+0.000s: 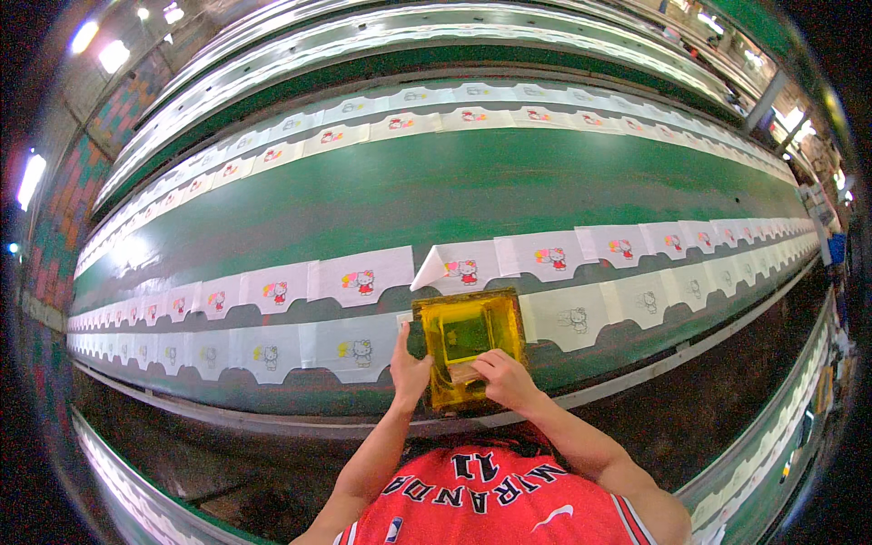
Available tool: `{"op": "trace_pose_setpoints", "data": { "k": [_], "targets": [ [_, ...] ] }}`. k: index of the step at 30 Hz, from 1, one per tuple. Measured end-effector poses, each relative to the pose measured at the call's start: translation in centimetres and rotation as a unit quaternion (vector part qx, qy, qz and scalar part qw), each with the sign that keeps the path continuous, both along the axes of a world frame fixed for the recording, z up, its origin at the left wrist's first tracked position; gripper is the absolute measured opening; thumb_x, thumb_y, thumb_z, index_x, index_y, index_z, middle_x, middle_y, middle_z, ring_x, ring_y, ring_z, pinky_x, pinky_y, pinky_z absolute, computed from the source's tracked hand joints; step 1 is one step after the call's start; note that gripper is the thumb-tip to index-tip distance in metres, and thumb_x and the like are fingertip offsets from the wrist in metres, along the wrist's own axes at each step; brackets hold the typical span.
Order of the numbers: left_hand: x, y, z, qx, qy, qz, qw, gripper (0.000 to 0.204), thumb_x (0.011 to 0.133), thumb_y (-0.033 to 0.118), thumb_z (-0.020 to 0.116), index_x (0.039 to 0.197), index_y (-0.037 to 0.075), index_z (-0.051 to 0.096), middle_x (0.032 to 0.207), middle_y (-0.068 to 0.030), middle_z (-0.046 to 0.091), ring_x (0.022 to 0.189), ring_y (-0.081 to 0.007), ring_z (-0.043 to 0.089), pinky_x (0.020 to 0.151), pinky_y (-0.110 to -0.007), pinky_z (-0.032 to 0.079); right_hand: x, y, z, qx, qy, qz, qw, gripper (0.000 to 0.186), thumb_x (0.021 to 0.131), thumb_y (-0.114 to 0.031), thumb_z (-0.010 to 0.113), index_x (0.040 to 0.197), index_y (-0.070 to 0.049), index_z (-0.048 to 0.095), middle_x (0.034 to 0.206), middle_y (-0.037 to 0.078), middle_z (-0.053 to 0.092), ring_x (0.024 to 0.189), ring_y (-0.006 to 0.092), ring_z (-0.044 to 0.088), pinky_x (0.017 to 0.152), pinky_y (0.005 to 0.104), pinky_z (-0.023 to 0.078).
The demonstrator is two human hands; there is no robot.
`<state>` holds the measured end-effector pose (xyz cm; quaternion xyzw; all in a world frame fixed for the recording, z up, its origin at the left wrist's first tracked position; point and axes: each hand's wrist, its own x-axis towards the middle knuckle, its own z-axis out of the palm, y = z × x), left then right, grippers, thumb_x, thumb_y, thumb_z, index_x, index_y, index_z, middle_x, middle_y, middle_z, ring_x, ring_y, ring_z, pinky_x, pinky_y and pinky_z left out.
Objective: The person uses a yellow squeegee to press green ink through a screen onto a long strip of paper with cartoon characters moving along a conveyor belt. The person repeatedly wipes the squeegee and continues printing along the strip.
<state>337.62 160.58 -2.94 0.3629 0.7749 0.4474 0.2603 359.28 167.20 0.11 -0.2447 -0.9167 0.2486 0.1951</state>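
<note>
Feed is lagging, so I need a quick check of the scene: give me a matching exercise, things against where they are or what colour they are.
Things:
1. left hand
2. right hand
3. yellow printing screen frame
4. long table

Descriptions:
A. green
B. lies on a white fabric piece in the near row
C. grips the frame's left edge
D. rests on the frame's near end

Pairs: 1-C, 2-D, 3-B, 4-A

The person wears a sleeveless red sports jersey (495,504) of smooth, slightly shiny fabric, cut wide at the shoulders so both arms are bare from the shoulder down. White block lettering and numerals with dark outlines run across its chest, a small white swoosh-like mark sits on one side, and a small blue-and-white patch sits on the other.
</note>
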Motion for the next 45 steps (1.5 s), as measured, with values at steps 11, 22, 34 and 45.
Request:
{"op": "trace_pose_setpoints", "data": {
  "k": [11,22,34,45],
  "targets": [
    [13.3,7.0,-1.6,0.104,0.002,-0.019,0.994,0.085,0.073,-0.003,0.073,0.151,0.004,0.039,0.147,-0.0199,0.052,0.135,-0.031,0.051,0.11,-0.036,0.041,12.9,5.9,2.9,0.03,-0.024,-0.034,0.999,0.034,0.072,0.002,0.059,0.106,0.0,0.064,0.108,0.016,0.064,0.106,0.0348,0.06,0.095,0.0409,0.051],
    [21.6,10.5,-1.5,0.041,0.104,-0.004,0.994,0.09,0.073,0.002,0.074,0.154,0.013,0.038,0.12,-0.0215,0.067,0.065,-0.0277,0.061,0.072,-0.04,0.052,22.3,10.1,-0.8,0.007,-0.005,-0.015,1.0,0.038,0.072,0.005,0.059,0.109,0.001,0.064,0.109,0.015,0.063,0.105,0.0352,0.059,0.093,0.0413,0.051],
    [21.7,10.8,0.0,-0.041,0.056,-0.011,0.998,0.087,0.072,0.006,0.072,0.153,0.009,0.041,0.135,-0.0241,0.061,0.092,-0.0306,0.07,0.088,-0.038,0.053,23.8,8.8,0.9,-0.047,-0.025,0.008,0.999,0.039,0.072,0.0,0.059,0.11,0.001,0.064,0.112,0.018,0.064,0.109,0.0372,0.059,0.098,0.0425,0.049],
    [21.1,10.8,-1.3,-0.001,0.009,-0.022,1.0,0.088,0.07,0.007,0.072,0.151,0.004,0.04,0.142,-0.0247,0.055,0.128,-0.0347,0.057,0.105,-0.039,0.046,17.2,18.6,-1.4,0.004,0.022,-0.027,0.999,0.028,0.072,0.0,0.058,0.1,-0.003,0.064,0.1,0.016,0.065,0.101,0.0374,0.06,0.091,0.0459,0.05]
  ]
}}
